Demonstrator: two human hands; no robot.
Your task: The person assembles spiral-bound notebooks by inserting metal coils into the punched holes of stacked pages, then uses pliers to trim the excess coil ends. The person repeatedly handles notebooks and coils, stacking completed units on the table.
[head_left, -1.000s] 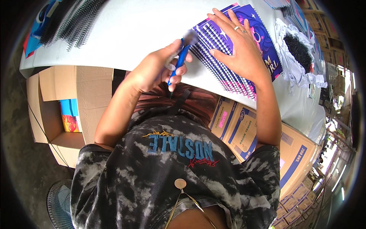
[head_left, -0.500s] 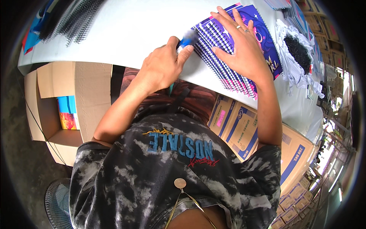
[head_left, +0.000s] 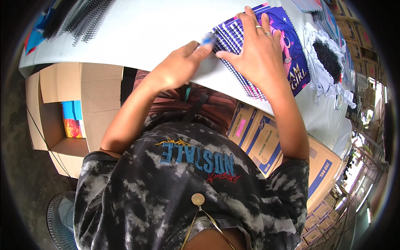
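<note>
A fanned stack of purple spiral notebooks [head_left: 299,68] lies on the white table, their coil bindings [head_left: 230,38] overlapping in rows toward the left. Across the stack rests my right hand [head_left: 259,52], fingers spread, with its thumb reaching to the coils on the left side. My left hand [head_left: 180,64] is closed around a small tool [head_left: 208,40] with a blue part, which touches or hovers at the left end of the coils. Motion blur hides the tool's exact kind and whether it makes contact.
Loose black coils [head_left: 85,23] lie at the table's far left. A bunched white cloth [head_left: 310,37] with dark material [head_left: 326,56] sits right of the notebooks. An open cardboard box [head_left: 100,96] stands at the left, a fan [head_left: 60,216] below it, and closed cartons [head_left: 260,137] at the right.
My right hand has shifted slightly left, its thumb nearer the tool. Part of the fanned coils has moved, and more of the top cover shows. My left hand has turned a little with the tool.
</note>
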